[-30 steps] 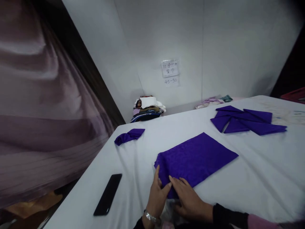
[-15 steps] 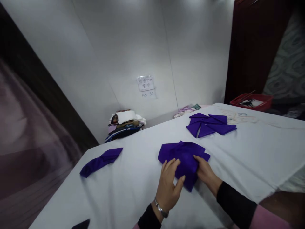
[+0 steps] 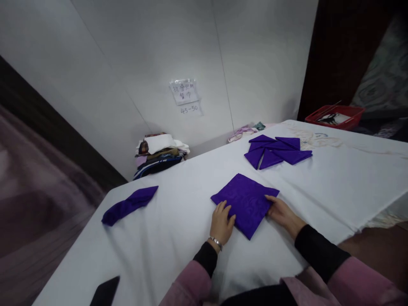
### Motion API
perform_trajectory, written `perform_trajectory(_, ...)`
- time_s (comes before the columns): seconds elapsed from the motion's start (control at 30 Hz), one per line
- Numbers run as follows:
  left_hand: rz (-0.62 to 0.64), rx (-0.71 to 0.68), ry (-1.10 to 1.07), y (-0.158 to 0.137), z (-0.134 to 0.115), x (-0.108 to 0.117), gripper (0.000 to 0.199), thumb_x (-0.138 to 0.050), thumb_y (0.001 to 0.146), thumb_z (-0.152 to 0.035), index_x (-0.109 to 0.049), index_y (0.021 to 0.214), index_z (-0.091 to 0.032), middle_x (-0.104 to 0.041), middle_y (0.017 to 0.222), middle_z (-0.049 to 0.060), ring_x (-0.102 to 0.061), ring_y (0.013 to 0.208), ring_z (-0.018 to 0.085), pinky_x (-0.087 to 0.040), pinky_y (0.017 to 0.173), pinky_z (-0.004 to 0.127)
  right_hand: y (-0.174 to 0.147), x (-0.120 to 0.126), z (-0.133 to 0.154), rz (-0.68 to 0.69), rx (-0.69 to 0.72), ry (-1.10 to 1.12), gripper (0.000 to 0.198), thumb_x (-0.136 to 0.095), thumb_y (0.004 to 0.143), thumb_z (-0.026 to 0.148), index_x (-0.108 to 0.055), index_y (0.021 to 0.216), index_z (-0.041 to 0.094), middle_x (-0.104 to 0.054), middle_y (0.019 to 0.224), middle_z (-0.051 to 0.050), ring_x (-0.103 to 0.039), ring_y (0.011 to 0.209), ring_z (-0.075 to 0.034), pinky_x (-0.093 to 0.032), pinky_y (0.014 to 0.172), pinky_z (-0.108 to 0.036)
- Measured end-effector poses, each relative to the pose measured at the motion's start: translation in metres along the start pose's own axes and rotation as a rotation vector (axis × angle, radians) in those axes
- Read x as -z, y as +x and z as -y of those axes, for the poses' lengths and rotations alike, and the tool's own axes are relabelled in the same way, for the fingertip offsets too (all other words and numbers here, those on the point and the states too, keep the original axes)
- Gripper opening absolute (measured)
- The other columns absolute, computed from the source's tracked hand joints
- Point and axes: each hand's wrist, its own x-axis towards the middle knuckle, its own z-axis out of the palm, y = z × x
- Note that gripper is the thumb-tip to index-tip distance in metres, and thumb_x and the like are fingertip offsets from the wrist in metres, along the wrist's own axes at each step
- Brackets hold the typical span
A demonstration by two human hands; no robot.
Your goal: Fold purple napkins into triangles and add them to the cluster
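Note:
A purple cloth napkin [image 3: 245,202] with a faint woven pattern lies folded into a square on the white-covered table [image 3: 178,238], one corner pointing toward me. At its lower left edge, the fingertips of my left hand [image 3: 222,223] rest on the cloth, fingers apart. My right hand [image 3: 282,212] pinches the right edge between thumb and fingers; part of the grip is hidden under the cloth. Behind it lie several purple napkins folded into pointed shapes [image 3: 277,151]. To the left lies a long rolled or bunched purple cloth [image 3: 130,205].
A dark flat object [image 3: 106,291] lies at the near left. Stacked folded fabrics [image 3: 161,153] and a pinkish cloth pile [image 3: 240,133] sit beyond the far edge. A red basket [image 3: 336,117] with black-handled scissors stands far right. A handwritten sign [image 3: 185,92] hangs on the wall.
The napkin, loosely bunched before, now lies flat as a neat square. My left hand has come down onto its lower left edge; my right hand stays at its right side. The view has tilted down.

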Motion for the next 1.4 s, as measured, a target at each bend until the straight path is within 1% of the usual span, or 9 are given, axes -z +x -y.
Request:
perform_trajectory(0.17,-0.041,0.123,0.042,0.015,0.015,-0.002,0.034,-0.05,0.085,-0.028,-0.058,0.116,-0.015,-0.05,0.132,0.013,-0.042,0.125,0.026,-0.035,0.105,0.048,0.0,0.009,0.009,0.007,0.044,-0.097,0.014,-0.055,0.076,0.01,-0.059,0.087,0.018,-0.069,0.074,-0.002,-0.065,0.064,-0.017,-0.056,0.064,-0.029)
perform_trajectory(0.37,-0.043,0.366,0.115,0.048,0.041,0.005,0.038,-0.048,0.087,-0.028,-0.055,0.121,-0.012,-0.052,0.13,0.014,-0.043,0.123,0.025,-0.033,0.105,0.04,-0.007,0.013,0.017,0.006,0.135,-0.303,0.015,-0.057,0.077,0.012,-0.059,0.091,0.019,-0.069,0.083,-0.004,-0.065,0.067,-0.017,-0.056,0.064,-0.03)
perform_trajectory(0.5,-0.003,0.481,0.071,0.07,0.05,0.01,0.038,-0.049,0.086,-0.028,-0.055,0.121,-0.014,-0.066,0.109,0.009,-0.055,0.108,0.022,-0.039,0.096,0.035,-0.007,0.022,0.027,0.0,0.116,-0.441,0.023,-0.063,0.074,0.013,-0.057,0.096,0.018,-0.068,0.084,-0.005,-0.066,0.07,-0.018,-0.056,0.064,-0.03)
perform_trajectory(0.6,0.025,0.503,0.061,0.081,0.053,0.009,0.034,-0.053,0.084,-0.028,-0.06,0.114,-0.015,-0.069,0.098,0.008,-0.058,0.101,0.022,-0.042,0.091,0.034,-0.006,0.026,0.035,-0.022,0.115,-0.496,0.047,-0.068,0.071,0.013,-0.051,0.114,0.019,-0.067,0.082,-0.004,-0.066,0.067,-0.018,-0.057,0.062,-0.03)
perform_trajectory(0.73,0.071,0.513,0.034,0.088,0.056,0.005,0.028,-0.055,0.082,-0.028,-0.064,0.106,-0.017,-0.068,0.101,0.008,-0.06,0.098,0.02,-0.043,0.087,0.029,-0.005,0.028,0.042,-0.12,0.173,-0.629,0.085,-0.072,0.068,0.014,-0.027,0.14,0.019,-0.064,0.069,0.0,-0.062,0.055,-0.016,-0.056,0.053,-0.029)
perform_trajectory(0.87,0.113,0.532,0.013,0.092,0.056,0.004,0.031,-0.054,0.083,-0.033,-0.063,0.108,-0.018,-0.068,0.104,0.008,-0.061,0.098,0.02,-0.044,0.086,0.029,-0.004,0.029,0.044,-0.139,0.235,-0.731,0.083,-0.072,0.067,0.015,-0.033,0.141,0.018,-0.058,0.06,0.003,-0.056,0.049,-0.013,-0.048,0.041,-0.022)
perform_trajectory(1.0,0.162,0.544,-0.003,0.095,0.055,0.006,0.025,-0.059,0.079,-0.034,-0.067,0.1,-0.021,-0.07,0.101,0.006,-0.063,0.095,0.02,-0.043,0.086,0.031,-0.003,0.028,0.044,-0.101,0.304,-0.779,0.083,-0.072,0.066,0.016,-0.035,0.14,0.02,-0.062,0.067,0.001,-0.057,0.052,-0.013,-0.048,0.045,-0.022)
perform_trajectory(1.1,0.177,0.539,-0.021,0.096,0.056,0.006,0.021,-0.062,0.077,-0.031,-0.068,0.096,-0.023,-0.071,0.1,0.004,-0.063,0.095,0.02,-0.042,0.088,0.03,0.0,0.028,0.044,-0.139,0.284,-0.802,0.083,-0.072,0.066,0.019,-0.035,0.14,0.019,-0.061,0.066,0.001,-0.056,0.052,-0.014,-0.049,0.045,-0.024)
perform_trajectory(1.4,0.091,0.519,-0.017,0.086,0.053,0.004,0.031,-0.061,0.079,-0.034,-0.064,0.108,-0.022,-0.068,0.103,0.005,-0.059,0.1,0.02,-0.041,0.09,0.032,0.002,0.024,0.051,-0.182,0.322,-1.159,0.076,-0.069,0.067,0.021,-0.041,0.137,0.017,-0.051,0.047,0.007,-0.046,0.035,-0.011,-0.039,0.038,-0.023)
